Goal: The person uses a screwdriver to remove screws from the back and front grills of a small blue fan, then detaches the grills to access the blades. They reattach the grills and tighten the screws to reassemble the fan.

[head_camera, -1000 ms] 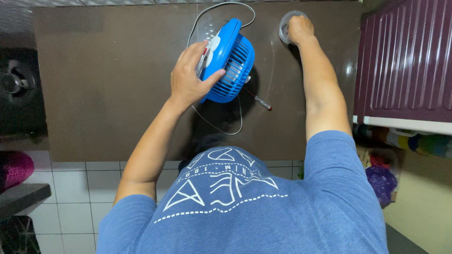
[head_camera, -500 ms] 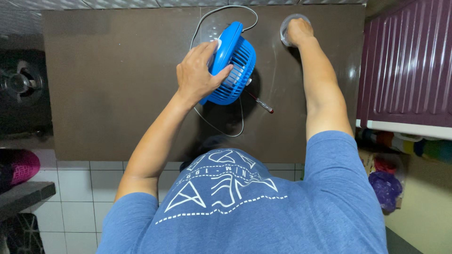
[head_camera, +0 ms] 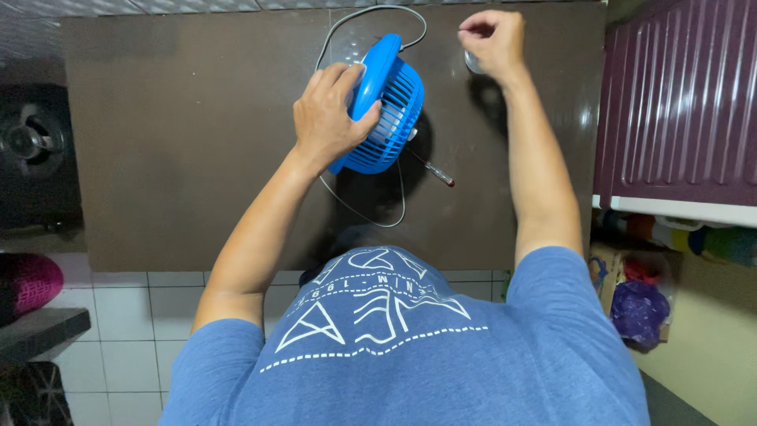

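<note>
Left hand (head_camera: 331, 118) clamped around the back housing of the blue fan (head_camera: 386, 106), holding it tilted up on edge above the dark brown table (head_camera: 181, 142), grille facing right. Firm grip there, fingers wrapped over the rim, thumb on the near side. White cord (head_camera: 371, 207) looping from the fan's base toward the body and another run curling away at the table's far edge. Right hand (head_camera: 493, 35) lifted over the far right corner, fingers pinched together, perhaps on something small — too tiny to tell what. Just beneath that hand, a round grey piece (head_camera: 474, 63) resting on the table, mostly hidden. Red-tipped screwdriver (head_camera: 432, 170) lying loose just right of the fan, untouched by either hand. Judging by the layout: fan still in one piece, grille on, tool set down, so any opening-up looks barely begun, with most of the work remaining. Purple cabinet (head_camera: 678, 102) to the right, well apart.
</note>
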